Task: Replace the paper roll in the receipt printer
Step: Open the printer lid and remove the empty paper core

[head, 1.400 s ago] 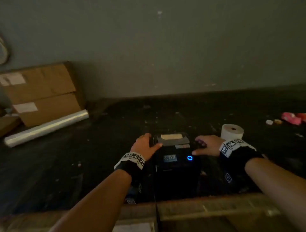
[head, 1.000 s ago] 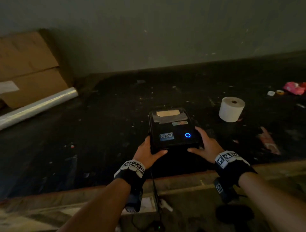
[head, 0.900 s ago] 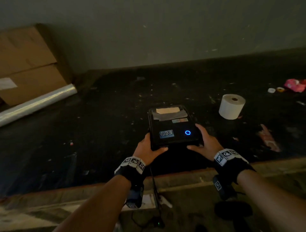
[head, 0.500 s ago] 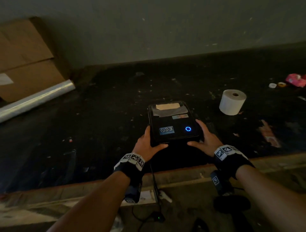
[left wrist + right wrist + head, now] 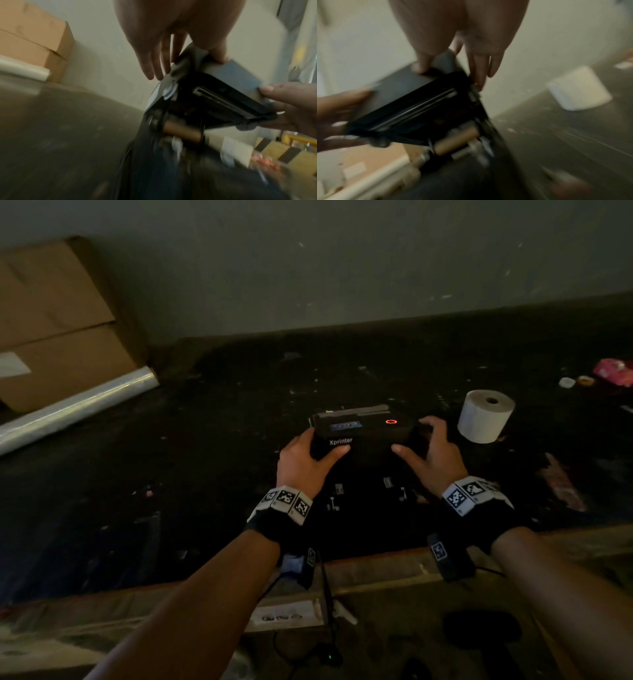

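A dark, scuffed worktop [image 5: 205,457] speckled with pale scraps runs back to a plain grey-green wall [image 5: 342,268]; its near edge is a worn wooden lip [image 5: 376,571]. At the far left corner stand stacked brown cardboard boxes [image 5: 58,320], with a long roll of clear plastic film [image 5: 78,409] lying against their foot. Toward the far right edge lie a pink wrapper [image 5: 613,371] and two small round bits, too small to tell apart. A full white paper roll [image 5: 486,416] stands on end just beside the right hand, apart from it.

Near the middle of the worktop's front sits the black box-shaped receipt printer [image 5: 359,436], marked "Xprinter", with a red ring light on its lid. The lid is raised at the front; the wrist views, though blurred, show a bare brown cardboard core [image 5: 181,129] lying in the open bay beneath it.

The left hand [image 5: 301,463] grips the lid's left corner, thumb on its front face and fingers down the side. The right hand [image 5: 431,453] grips the right corner likewise, fingers curled over the edge.
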### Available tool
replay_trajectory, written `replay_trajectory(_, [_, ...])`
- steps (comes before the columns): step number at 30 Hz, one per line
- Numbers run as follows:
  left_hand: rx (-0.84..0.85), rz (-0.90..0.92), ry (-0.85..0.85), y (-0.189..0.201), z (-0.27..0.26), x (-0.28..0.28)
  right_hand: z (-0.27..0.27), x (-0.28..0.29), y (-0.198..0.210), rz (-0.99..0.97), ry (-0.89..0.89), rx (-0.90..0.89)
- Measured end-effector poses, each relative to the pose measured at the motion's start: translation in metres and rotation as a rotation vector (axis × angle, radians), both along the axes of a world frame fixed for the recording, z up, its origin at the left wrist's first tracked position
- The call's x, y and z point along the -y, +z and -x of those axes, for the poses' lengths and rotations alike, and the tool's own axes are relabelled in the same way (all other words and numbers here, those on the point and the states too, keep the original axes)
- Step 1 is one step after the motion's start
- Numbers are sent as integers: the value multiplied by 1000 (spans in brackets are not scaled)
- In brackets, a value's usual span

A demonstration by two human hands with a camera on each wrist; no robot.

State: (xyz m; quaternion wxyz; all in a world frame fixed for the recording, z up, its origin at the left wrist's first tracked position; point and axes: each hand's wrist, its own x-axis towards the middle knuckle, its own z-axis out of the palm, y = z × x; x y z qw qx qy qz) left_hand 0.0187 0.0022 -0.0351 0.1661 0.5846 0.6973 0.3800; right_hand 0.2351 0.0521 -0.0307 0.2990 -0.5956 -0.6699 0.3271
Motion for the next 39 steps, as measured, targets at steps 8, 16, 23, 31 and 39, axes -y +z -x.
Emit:
replay_trajectory(8, [-49,-108,169,35,-1,-45,16,-36,31,-217,136,209])
replay_trajectory(16, [-138,-245,139,45,12,-103,36,-108,56,-300,164,265])
replay_trajectory(23, [-108,-155,148,44,29,-147,51,-152,61,-220,165,229])
replay_trajectory(31, [15,-83,104,26,34,-145,30,-163,71,0,277,190])
replay_trajectory(39, [-132,286,-147,-56,44,-85,2,-117,11,281,450,533])
